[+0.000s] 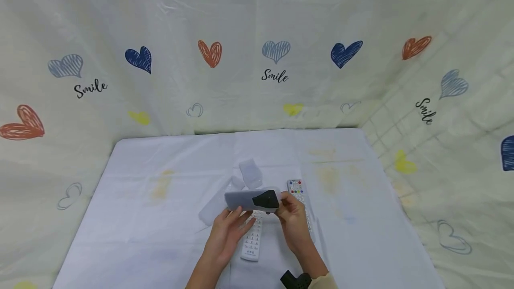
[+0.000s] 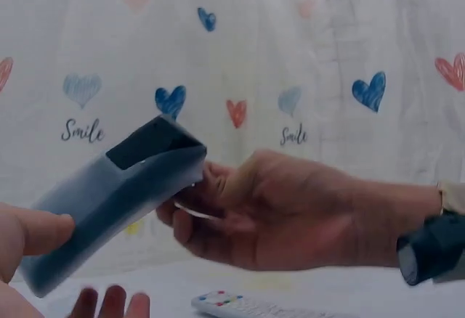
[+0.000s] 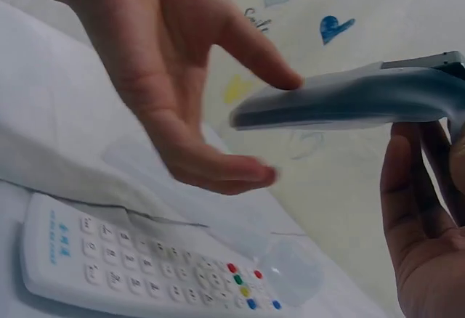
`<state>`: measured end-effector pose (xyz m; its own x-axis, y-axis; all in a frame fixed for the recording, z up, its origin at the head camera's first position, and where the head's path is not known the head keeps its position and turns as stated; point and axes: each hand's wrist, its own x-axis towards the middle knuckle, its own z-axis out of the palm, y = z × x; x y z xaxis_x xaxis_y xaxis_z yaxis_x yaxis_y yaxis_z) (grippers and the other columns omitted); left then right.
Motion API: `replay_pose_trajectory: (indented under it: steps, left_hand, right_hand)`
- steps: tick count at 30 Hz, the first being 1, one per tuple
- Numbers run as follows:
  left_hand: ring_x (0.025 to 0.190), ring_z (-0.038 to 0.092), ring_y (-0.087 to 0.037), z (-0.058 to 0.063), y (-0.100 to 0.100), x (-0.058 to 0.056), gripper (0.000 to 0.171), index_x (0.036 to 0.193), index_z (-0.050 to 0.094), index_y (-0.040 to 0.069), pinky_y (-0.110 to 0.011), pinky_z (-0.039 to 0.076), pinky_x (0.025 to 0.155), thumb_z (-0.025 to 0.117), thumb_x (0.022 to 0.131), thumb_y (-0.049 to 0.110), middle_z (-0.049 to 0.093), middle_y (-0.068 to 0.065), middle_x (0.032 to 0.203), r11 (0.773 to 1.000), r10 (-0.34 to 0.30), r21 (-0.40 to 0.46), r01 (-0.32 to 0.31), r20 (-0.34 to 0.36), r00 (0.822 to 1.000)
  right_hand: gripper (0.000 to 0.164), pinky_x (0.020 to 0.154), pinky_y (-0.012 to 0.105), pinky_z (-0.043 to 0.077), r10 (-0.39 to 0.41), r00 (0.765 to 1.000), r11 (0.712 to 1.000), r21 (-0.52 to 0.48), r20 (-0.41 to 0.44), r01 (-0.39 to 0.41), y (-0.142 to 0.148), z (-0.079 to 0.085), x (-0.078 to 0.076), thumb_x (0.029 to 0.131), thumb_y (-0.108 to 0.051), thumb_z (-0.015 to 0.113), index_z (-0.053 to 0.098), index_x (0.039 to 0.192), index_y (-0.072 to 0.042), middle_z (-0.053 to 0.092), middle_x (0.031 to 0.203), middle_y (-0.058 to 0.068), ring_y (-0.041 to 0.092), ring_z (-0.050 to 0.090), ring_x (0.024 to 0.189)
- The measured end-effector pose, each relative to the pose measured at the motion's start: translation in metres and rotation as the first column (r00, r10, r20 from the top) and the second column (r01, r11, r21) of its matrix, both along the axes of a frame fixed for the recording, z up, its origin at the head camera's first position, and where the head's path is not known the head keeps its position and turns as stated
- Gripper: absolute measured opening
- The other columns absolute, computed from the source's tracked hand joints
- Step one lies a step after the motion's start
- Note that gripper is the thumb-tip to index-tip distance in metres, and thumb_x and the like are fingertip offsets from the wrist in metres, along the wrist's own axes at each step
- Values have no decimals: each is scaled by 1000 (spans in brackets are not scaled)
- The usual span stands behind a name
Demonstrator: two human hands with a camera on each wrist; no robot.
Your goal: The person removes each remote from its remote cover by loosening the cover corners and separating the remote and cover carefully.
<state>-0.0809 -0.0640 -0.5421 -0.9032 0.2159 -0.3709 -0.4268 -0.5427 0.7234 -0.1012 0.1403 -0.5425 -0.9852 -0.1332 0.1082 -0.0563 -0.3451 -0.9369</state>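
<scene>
A grey, slightly curved handheld device (image 1: 239, 200) with a black panel at one end is held above the table; its exact kind is unclear. My right hand (image 1: 295, 222) pinches it by the black-panel end, as the left wrist view also shows. At the opposite end my left hand (image 1: 225, 237) touches the device's upper face with the thumb (image 3: 272, 67), while its other fingers spread loosely below, apart from it. Beneath the hands lies a white remote control (image 1: 251, 240) with rows of buttons. Another white remote control (image 1: 297, 186) with coloured buttons lies partly behind my right hand.
Thin clear plastic sleeves (image 1: 250, 173) lie on the white-covered table (image 1: 140, 231) just beyond the device. A pale curtain (image 1: 241, 8) printed with hearts hangs behind the table and along its right side. A dark strapped-on camera (image 1: 296, 280) sits at my right wrist.
</scene>
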Motion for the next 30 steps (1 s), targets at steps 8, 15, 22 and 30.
replay_pose_trajectory:
  steps: [8, 15, 22, 30]
  left_hand:
    - [148, 42, -23, -5, -16, 0, 65, 155, 46, 31, -57, 37, 120, 72, 97, 43, 50, 6, 156, 664, -237, -741, -102, -338, 911]
    - [115, 63, -7, -3, -20, -2, 30, 129, 63, 35, -32, 52, 102, 64, 100, 41, 68, 18, 126, 595, -507, -804, -21, -395, 766]
    - [104, 61, -6, -10, -11, 4, 25, 123, 66, 20, -25, 52, 94, 62, 99, 28, 71, 1, 116, 709, -428, -705, -2, -432, 794]
    - [123, 63, -12, -6, 2, 8, 34, 130, 63, 10, -32, 52, 107, 61, 100, 26, 68, -10, 130, 796, -361, -603, 53, -403, 841]
  right_hand:
    - [9, 77, 23, 56, 63, 998, 934, 353, -9, -56, 25, 25, -7, 102, -2, 60, 62, 104, 6, 67, 88, -13, 3, 63, 80]
    - [9, 76, 23, 54, 136, 991, 898, 421, 8, -127, 24, 41, -8, 101, 0, 61, 66, 102, 8, 64, 85, -13, 4, 59, 80]
    - [17, 72, 19, 53, 204, 978, 969, 132, 47, -208, 16, 35, -3, 100, -4, 60, 70, 93, -15, 69, 83, -15, -1, 62, 79]
    - [16, 78, 21, 54, 304, 944, 952, -87, 127, -295, 8, 27, 0, 105, -5, 53, 65, 108, -15, 70, 95, -12, 0, 62, 88]
